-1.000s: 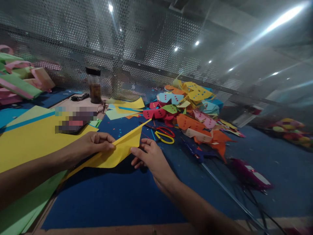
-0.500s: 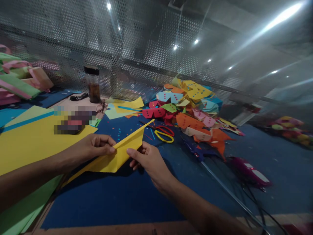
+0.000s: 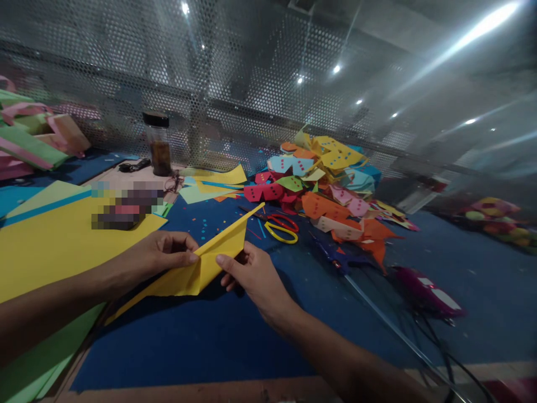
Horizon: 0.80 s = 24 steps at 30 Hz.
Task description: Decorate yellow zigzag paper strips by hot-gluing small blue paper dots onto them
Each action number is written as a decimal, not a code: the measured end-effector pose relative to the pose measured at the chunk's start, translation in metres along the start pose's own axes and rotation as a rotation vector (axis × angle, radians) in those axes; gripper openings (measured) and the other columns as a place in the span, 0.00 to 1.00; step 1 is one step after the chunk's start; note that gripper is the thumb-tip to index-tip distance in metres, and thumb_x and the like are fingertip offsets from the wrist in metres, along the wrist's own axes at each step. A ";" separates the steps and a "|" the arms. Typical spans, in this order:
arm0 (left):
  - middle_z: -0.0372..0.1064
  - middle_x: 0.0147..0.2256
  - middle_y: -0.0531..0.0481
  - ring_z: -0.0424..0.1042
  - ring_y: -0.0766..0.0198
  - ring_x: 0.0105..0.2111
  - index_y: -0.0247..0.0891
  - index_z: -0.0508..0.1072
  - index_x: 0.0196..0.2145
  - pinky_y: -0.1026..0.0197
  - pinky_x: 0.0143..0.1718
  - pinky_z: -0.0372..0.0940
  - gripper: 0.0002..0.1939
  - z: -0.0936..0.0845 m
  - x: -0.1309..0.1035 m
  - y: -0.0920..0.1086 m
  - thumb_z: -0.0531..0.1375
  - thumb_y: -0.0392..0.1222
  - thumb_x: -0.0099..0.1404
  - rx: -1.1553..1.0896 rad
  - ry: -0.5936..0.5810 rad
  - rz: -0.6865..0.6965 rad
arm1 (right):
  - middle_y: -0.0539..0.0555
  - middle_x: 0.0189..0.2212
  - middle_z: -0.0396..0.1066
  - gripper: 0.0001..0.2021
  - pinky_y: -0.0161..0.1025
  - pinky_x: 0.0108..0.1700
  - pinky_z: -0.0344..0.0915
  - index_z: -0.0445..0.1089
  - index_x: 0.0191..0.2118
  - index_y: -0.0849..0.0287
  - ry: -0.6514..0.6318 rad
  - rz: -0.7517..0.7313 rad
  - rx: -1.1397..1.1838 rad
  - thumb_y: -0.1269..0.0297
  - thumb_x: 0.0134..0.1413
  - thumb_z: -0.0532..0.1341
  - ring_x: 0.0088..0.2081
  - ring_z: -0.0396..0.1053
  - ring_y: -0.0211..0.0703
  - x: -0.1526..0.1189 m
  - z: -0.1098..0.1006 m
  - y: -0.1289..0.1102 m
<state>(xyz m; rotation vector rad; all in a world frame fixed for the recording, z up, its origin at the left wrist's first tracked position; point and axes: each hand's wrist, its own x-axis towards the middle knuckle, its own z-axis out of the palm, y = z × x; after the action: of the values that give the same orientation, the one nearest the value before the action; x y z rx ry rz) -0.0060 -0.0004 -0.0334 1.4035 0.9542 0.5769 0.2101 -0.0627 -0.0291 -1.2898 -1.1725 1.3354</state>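
Note:
A folded sheet of yellow paper [image 3: 184, 280] is held tilted over the dark blue mat [image 3: 201, 347], its long folded edge running up to the right. My left hand [image 3: 170, 252] pinches that upper edge between thumb and fingers. On the right side, my right hand [image 3: 247, 268] grips the lower part, thumb on the near face and fingers partly hidden behind. Just beyond the paper lie scissors [image 3: 283, 230] with red and yellow handles. Tiny paper scraps [image 3: 205, 224] are scattered beside them.
Cut paper shapes [image 3: 327, 207] in many colours are heaped at the back right. A blue glue gun [image 3: 339, 260] with a trailing cord and a purple device [image 3: 428, 291] lie on the right. Large yellow sheets [image 3: 42, 246] cover the left. A lidded jar [image 3: 159, 148] stands behind.

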 end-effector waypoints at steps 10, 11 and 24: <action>0.73 0.24 0.58 0.68 0.67 0.24 0.41 0.77 0.31 0.68 0.25 0.58 0.15 0.001 0.001 -0.001 0.75 0.48 0.50 -0.068 -0.021 -0.042 | 0.47 0.25 0.72 0.14 0.34 0.24 0.67 0.70 0.36 0.58 0.013 -0.013 -0.030 0.57 0.49 0.70 0.22 0.70 0.36 -0.001 0.003 -0.001; 0.72 0.24 0.58 0.67 0.67 0.24 0.41 0.77 0.30 0.68 0.25 0.58 0.14 0.001 0.001 -0.001 0.75 0.48 0.51 -0.061 -0.022 -0.036 | 0.48 0.25 0.72 0.14 0.34 0.24 0.67 0.70 0.36 0.58 0.014 -0.014 -0.034 0.57 0.49 0.71 0.22 0.70 0.36 -0.001 0.003 -0.002; 0.71 0.22 0.58 0.67 0.66 0.22 0.42 0.76 0.28 0.66 0.24 0.59 0.14 0.003 0.000 -0.001 0.74 0.51 0.50 0.006 0.025 -0.017 | 0.49 0.25 0.73 0.12 0.37 0.26 0.71 0.70 0.36 0.56 0.014 -0.015 -0.079 0.56 0.51 0.70 0.23 0.71 0.38 -0.002 0.003 -0.001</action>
<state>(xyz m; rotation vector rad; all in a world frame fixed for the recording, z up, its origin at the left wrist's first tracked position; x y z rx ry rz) -0.0033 -0.0022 -0.0347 1.3952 0.9874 0.5805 0.2074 -0.0649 -0.0282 -1.3412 -1.2337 1.2789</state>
